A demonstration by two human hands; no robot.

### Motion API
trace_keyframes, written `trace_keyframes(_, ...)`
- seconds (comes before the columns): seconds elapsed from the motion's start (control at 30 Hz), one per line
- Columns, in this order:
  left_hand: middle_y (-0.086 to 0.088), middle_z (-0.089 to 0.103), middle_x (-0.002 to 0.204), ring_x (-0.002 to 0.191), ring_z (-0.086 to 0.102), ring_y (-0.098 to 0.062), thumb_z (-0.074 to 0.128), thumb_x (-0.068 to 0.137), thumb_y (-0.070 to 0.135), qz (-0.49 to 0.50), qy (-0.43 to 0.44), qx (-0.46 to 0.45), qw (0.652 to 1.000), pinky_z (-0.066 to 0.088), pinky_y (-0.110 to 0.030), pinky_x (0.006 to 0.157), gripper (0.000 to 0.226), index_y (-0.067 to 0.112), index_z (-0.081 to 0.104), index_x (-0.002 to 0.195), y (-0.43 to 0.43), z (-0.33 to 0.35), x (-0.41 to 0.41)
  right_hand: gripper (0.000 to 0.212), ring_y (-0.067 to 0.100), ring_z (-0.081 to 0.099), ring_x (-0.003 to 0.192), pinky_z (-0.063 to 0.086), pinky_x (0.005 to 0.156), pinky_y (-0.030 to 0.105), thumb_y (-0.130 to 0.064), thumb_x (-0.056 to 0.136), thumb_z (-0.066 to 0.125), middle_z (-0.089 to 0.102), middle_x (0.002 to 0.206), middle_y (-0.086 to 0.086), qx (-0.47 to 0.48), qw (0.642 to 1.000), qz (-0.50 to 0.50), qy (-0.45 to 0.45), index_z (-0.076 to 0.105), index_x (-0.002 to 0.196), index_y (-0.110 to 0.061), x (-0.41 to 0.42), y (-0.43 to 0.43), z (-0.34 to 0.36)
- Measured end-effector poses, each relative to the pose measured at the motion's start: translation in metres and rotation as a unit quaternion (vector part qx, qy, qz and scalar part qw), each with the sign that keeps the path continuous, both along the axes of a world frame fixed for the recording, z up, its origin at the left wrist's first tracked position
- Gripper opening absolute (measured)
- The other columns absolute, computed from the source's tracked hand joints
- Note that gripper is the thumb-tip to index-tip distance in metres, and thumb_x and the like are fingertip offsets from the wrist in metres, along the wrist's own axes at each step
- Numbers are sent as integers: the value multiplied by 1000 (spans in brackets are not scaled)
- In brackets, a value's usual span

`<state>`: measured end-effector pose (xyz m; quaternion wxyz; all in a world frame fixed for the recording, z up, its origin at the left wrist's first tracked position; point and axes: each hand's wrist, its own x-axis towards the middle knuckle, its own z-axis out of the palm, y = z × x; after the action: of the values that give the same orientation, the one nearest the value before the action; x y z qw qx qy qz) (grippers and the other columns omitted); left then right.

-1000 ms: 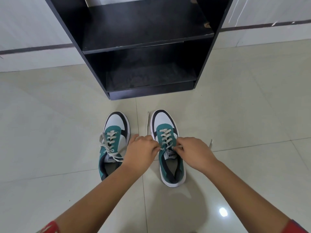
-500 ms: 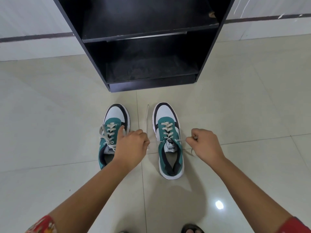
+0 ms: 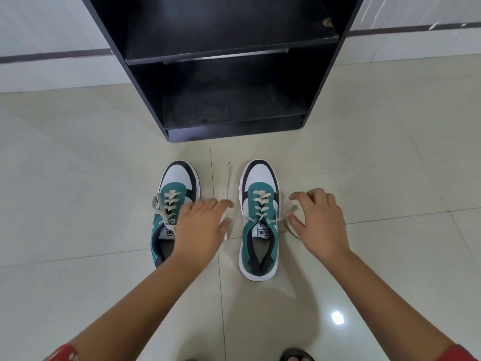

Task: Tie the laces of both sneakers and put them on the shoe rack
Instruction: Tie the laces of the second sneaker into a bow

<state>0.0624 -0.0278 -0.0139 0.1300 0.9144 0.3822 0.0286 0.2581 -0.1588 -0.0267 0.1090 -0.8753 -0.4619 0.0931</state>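
Two teal, white and black sneakers stand side by side on the floor, toes toward the black shoe rack (image 3: pixel 234 130). My left hand (image 3: pixel 200 227) hovers between them with fingers spread, covering part of the left sneaker (image 3: pixel 171 201), whose cream laces hang loose on its left side. My right hand (image 3: pixel 318 220) is just right of the right sneaker (image 3: pixel 260 230), fingers spread too. One end of the right sneaker's lace (image 3: pixel 227 183) lies straight on the floor between the shoes. Its other end runs from the top eyelet to the floor under my right hand.
The rack has two dark shelves, a lower shelf (image 3: pixel 234 108) and an upper shelf (image 3: pixel 229 35), both with nothing on them. It stands against a pale wall with a dark stripe. Glossy beige tile lies all around. A sandalled foot (image 3: pixel 296 356) shows at the bottom edge.
My hands pulled apart from the right sneaker's tongue, drawing the laces outward, then opened their fingers. The view tilted a little, bringing the rack closer.
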Motion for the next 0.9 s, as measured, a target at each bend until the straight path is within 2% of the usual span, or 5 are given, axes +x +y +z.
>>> trace_keyframes(0.17, 3, 68, 78, 73, 65, -17, 46, 90, 49, 151, -80, -309, 936, 53, -38, 73, 33, 20, 60, 86, -27, -8, 9, 47, 19, 59, 64, 42, 56, 31, -53, 90, 45, 64, 66, -1, -40, 966, -99, 234, 58, 66, -15, -26, 3, 1)
trace_keyframes(0.33, 2, 63, 107, 90, 57, -1, 54, 93, 24, 199, -199, -432, 857, 41, -11, 77, 23, 15, 63, 112, -27, -9, 23, 12, 0, 60, 62, 45, 59, 17, -23, 85, 65, 65, 71, -8, 137, 853, -227, 450, 68, 76, -16, -35, 17, -3)
trace_keyframes(0.47, 9, 70, 91, 75, 62, 12, 57, 90, 15, 227, -268, -544, 762, 43, -1, 63, 13, 21, 69, 90, -24, 0, 33, 10, -9, 56, 54, 43, 54, 4, -8, 89, 58, 63, 74, -2, 187, 774, -220, 564, 63, 80, -5, -40, 29, 3)
trace_keyframes(0.57, 12, 68, 62, 58, 58, 16, 53, 93, 15, 217, -260, -555, 760, 38, 2, 50, 20, 15, 64, 76, -25, 2, 39, 10, -7, 56, 56, 43, 55, 6, -6, 91, 53, 62, 75, -1, 199, 768, -194, 577, 59, 84, -3, -41, 28, 2)
trace_keyframes(0.9, 3, 62, 100, 98, 55, 0, 32, 101, 20, 184, -289, -496, 798, 39, -6, 78, 34, 11, 57, 79, -18, -5, 35, 22, 3, 60, 69, 44, 72, 24, -9, 94, 49, 69, 81, 1, 189, 760, -178, 596, 56, 75, -17, -32, 22, 0)
